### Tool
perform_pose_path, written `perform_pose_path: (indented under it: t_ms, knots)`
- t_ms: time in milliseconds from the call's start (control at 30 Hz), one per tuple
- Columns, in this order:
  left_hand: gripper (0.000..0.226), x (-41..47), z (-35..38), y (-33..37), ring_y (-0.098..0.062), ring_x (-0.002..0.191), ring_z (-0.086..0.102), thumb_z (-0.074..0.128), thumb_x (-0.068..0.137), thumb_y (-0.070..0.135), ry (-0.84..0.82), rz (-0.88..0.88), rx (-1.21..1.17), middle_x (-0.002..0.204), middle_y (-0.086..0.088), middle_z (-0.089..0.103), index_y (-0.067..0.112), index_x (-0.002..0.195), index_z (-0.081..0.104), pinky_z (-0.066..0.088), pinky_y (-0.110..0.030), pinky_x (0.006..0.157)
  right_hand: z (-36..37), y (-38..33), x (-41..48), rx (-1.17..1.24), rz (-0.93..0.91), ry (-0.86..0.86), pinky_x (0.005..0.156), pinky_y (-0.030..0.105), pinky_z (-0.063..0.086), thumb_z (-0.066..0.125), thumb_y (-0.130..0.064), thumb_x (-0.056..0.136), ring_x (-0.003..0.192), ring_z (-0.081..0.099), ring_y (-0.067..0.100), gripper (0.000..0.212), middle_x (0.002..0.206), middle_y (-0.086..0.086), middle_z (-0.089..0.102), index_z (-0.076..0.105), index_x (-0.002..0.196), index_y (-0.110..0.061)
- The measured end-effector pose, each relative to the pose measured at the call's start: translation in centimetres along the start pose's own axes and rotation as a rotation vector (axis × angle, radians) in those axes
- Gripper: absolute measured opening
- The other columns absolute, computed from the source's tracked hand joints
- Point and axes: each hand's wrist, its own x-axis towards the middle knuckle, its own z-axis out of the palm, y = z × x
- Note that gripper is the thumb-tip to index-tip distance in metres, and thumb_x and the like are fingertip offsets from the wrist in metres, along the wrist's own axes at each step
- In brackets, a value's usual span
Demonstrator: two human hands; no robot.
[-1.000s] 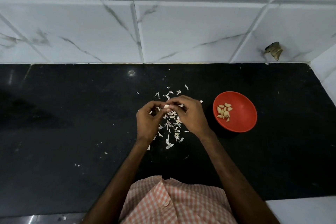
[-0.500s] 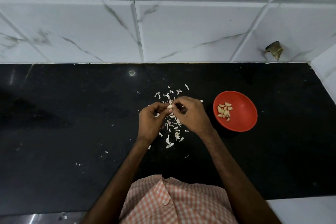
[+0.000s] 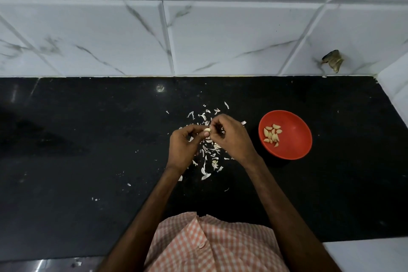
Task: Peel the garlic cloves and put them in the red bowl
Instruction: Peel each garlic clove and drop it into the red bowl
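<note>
Pinching one garlic clove (image 3: 207, 130) between left hand (image 3: 184, 147) and right hand (image 3: 231, 137) above scattered garlic skins (image 3: 208, 161) on black countertop (image 3: 88, 150), red bowl (image 3: 295, 150) of peeled cloves (image 3: 272, 134) near the right hand.

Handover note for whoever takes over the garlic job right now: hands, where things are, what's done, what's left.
Left hand: pinches a garlic clove at its fingertips, above the black counter.
Right hand: its fingertips pinch the same clove from the other side, apparently working at the skin.
Red bowl: on the counter to the right of both hands, with the peeled cloves in a small heap inside.
Peel scraps: scattered on the counter under and around the hands.
Done: several cloves peeled and in the bowl.
Left: finish this clove and drop it in the bowl. Cannot tell whether unpeeled cloves lie among the scraps.
</note>
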Motion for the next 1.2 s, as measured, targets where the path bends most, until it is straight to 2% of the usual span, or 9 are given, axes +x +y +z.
perform_pose_path:
  t_ms: [167,300,500,667,767,833,933,1100,1200]
  knots:
    - [0.008,0.1,-0.1,0.2,-0.009,0.07,0.066,0.075,0.09,0.016,-0.037,0.013,-0.053,0.09,0.003,0.077,0.019,0.097,0.077,0.05,-0.02,0.055,0.2,0.1,-0.2,0.026,-0.015,0.015,0.07,0.034,0.056,0.057,-0.028,0.093,0.083,0.058,0.005,0.016,0.096,-0.012,0.056,0.058,0.099,-0.013]
    - [0.01,0.5,-0.2,0.4,-0.02,0.087,0.072,0.076,0.089,0.012,-0.084,0.022,-0.05,0.092,0.0,0.077,0.017,0.097,0.077,0.057,-0.028,0.079,0.1,0.0,-0.3,-0.056,-0.107,0.037,0.064,0.036,0.057,0.051,-0.031,0.095,0.082,0.058,0.008,0.026,0.098,-0.001,0.057,0.058,0.1,-0.006]
    - [0.014,0.6,-0.3,0.9,0.003,0.054,0.056,0.074,0.089,0.007,-0.131,-0.023,-0.093,0.078,0.0,0.072,0.0,0.101,0.074,0.044,-0.011,0.052,0.1,0.2,-0.6,-0.042,-0.111,0.077,0.061,0.041,0.057,0.049,-0.03,0.097,0.082,0.061,0.013,0.029,0.1,0.003,0.057,0.058,0.101,-0.004]
    - [0.015,0.9,-0.9,0.8,-0.011,0.075,0.066,0.077,0.087,0.013,-0.095,0.001,-0.07,0.092,-0.006,0.077,0.007,0.101,0.076,0.056,-0.026,0.065,0.3,0.0,-0.6,0.061,-0.072,0.103,0.069,0.037,0.057,0.053,-0.023,0.102,0.089,0.061,0.01,0.022,0.103,0.0,0.059,0.061,0.106,-0.003]
    - [0.02,0.7,-1.1,0.7,-0.008,0.07,0.064,0.079,0.085,0.023,-0.024,-0.007,-0.091,0.091,-0.002,0.077,0.01,0.1,0.077,0.049,-0.019,0.057,0.3,0.0,-0.9,0.104,-0.034,0.106,0.071,0.036,0.059,0.056,-0.02,0.104,0.093,0.065,0.01,0.02,0.108,0.001,0.065,0.064,0.116,-0.007]
    - [0.02,0.6,-1.2,0.6,-0.014,0.078,0.07,0.08,0.084,0.024,-0.001,0.001,-0.039,0.092,0.001,0.078,0.012,0.099,0.078,0.055,-0.023,0.067,0.4,0.1,-1.0,0.099,-0.056,0.074,0.073,0.033,0.06,0.059,-0.018,0.102,0.096,0.067,0.011,0.021,0.11,0.002,0.068,0.066,0.119,-0.008]
    - [0.016,0.7,-1.3,0.5,-0.015,0.09,0.073,0.082,0.083,0.023,-0.003,0.008,0.081,0.094,0.007,0.078,0.016,0.096,0.079,0.057,-0.029,0.082,0.6,0.2,-1.0,-0.005,-0.11,0.061,0.071,0.027,0.057,0.066,-0.014,0.097,0.082,0.065,0.008,0.016,0.099,0.003,0.071,0.071,0.109,-0.005]
    - [0.017,1.0,-1.5,0.9,-0.004,0.086,0.064,0.083,0.081,0.023,-0.029,0.139,0.281,0.091,0.009,0.074,0.018,0.097,0.081,0.046,-0.014,0.075,0.5,0.0,-0.8,-0.093,-0.1,0.04,0.064,0.036,0.057,0.067,-0.015,0.092,0.072,0.065,0.013,0.013,0.089,0.003,0.071,0.069,0.101,-0.006]
    - [0.018,1.4,-1.6,0.9,-0.006,0.085,0.059,0.082,0.082,0.022,-0.067,0.227,0.41,0.084,0.011,0.069,0.015,0.099,0.081,0.045,-0.017,0.074,0.5,-0.1,-0.6,-0.164,-0.108,0.012,0.058,0.039,0.054,0.058,-0.026,0.09,0.065,0.061,0.016,0.022,0.078,0.002,0.068,0.068,0.09,-0.006]
